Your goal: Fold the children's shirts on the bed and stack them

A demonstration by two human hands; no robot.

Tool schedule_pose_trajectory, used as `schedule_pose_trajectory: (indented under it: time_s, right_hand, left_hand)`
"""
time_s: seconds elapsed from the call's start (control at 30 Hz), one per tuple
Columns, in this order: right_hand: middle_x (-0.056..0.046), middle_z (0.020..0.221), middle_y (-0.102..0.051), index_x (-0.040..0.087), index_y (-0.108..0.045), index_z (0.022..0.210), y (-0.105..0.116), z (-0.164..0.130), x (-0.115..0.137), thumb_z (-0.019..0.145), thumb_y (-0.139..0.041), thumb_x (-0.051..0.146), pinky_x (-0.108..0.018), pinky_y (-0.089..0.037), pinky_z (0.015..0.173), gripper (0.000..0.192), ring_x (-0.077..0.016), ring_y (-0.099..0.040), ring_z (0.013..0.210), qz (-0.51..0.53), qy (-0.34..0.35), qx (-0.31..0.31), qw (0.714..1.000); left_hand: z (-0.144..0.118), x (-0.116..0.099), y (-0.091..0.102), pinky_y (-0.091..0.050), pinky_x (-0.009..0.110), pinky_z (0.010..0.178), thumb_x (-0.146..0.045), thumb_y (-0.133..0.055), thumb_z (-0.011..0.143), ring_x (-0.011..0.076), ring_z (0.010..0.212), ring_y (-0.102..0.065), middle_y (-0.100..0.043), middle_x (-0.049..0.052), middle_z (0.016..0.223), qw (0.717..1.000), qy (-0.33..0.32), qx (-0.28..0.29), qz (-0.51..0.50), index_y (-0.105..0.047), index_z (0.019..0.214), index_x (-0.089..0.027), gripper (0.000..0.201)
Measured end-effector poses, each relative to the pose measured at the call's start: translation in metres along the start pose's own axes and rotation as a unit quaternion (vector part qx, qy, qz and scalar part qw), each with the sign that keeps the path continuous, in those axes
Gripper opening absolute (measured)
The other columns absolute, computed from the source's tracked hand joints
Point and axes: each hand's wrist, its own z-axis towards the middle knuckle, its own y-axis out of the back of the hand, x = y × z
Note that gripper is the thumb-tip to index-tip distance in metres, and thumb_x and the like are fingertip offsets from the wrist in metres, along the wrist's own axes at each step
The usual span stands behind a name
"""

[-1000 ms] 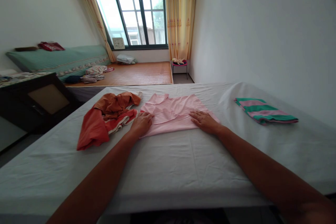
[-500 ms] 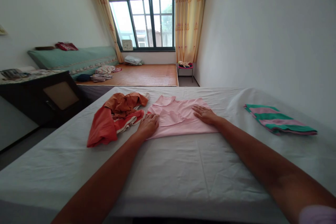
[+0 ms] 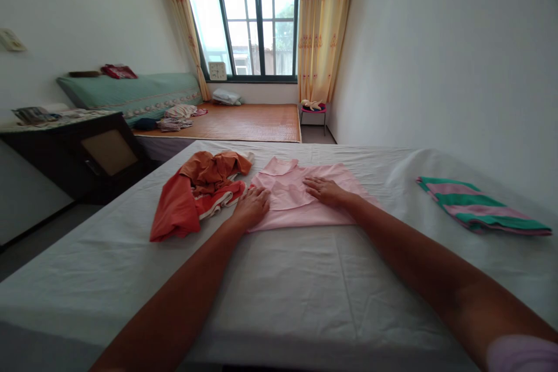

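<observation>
A pink collared shirt (image 3: 288,218) lies spread on the white sheet, its collar at the far left and a sleeve folded across its middle. My left hand (image 3: 253,207) rests flat on the shirt's left edge, fingers stretched out. On the shirt's middle lies my right hand (image 3: 326,190), palm down with the fingers extended. Just left of my left hand is a crumpled heap of orange and red clothes (image 3: 176,203), close to the shirt. Far to the right sits a folded green and pink striped garment (image 3: 482,206), apart from both hands.
The white-sheeted surface (image 3: 288,285) runs beneath everything. Beyond it stands a bed with a brown mat (image 3: 248,119), holding folded clothes (image 3: 174,124) and a pillow (image 3: 226,96). A dark cabinet (image 3: 108,151) is at the left; a stool (image 3: 314,109) stands by the curtain.
My right hand has slid left across the pink shirt, from its right part to the middle. My left hand stays at the left edge. The view has shifted slightly left.
</observation>
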Motion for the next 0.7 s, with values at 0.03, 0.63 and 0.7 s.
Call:
schedule_pose_trajectory:
  time_s: [0.03, 0.63, 0.7]
  right_hand:
    - [0.001, 0.155, -0.033, 0.028, -0.038, 0.147, -0.004, 0.001, -0.001, 0.098, -0.023, 0.048, -0.037, -0.021, 0.117, 0.054, -0.0172, -0.028, 0.143, 0.005, -0.003, 0.006, 1.0]
    - [-0.006, 0.155, -0.032, 0.019, -0.036, 0.147, -0.013, -0.027, -0.081, 0.097, -0.023, 0.046, -0.043, -0.02, 0.116, 0.058, -0.0199, -0.026, 0.143, -0.017, -0.224, -0.05, 0.973]
    - [-0.006, 0.155, -0.032, 0.02, -0.036, 0.147, -0.013, -0.027, -0.081, 0.097, -0.023, 0.045, -0.043, -0.021, 0.115, 0.058, -0.0204, -0.027, 0.143, -0.011, -0.226, -0.052, 0.973]
  left_hand:
    - [0.0, 0.0, 0.0, -0.028, 0.05, 0.11, -0.034, -0.038, 0.094, 0.0309, 0.136, -0.036, -0.045, 0.008, 0.146, 1.0, 0.001, -0.001, -0.001, -0.05, 0.134, -0.025, 0.042]
    - [0.012, 0.015, -0.001, -0.029, 0.048, 0.111, -0.042, -0.035, 0.095, 0.0287, 0.137, -0.035, -0.043, 0.01, 0.148, 0.999, 0.033, -0.012, 0.028, -0.049, 0.136, -0.02, 0.048]
    - [0.012, 0.016, 0.003, -0.034, 0.049, 0.106, -0.041, -0.037, 0.094, 0.031, 0.132, -0.039, -0.05, 0.01, 0.143, 0.997, 0.049, -0.032, 0.052, -0.055, 0.13, -0.021, 0.046]
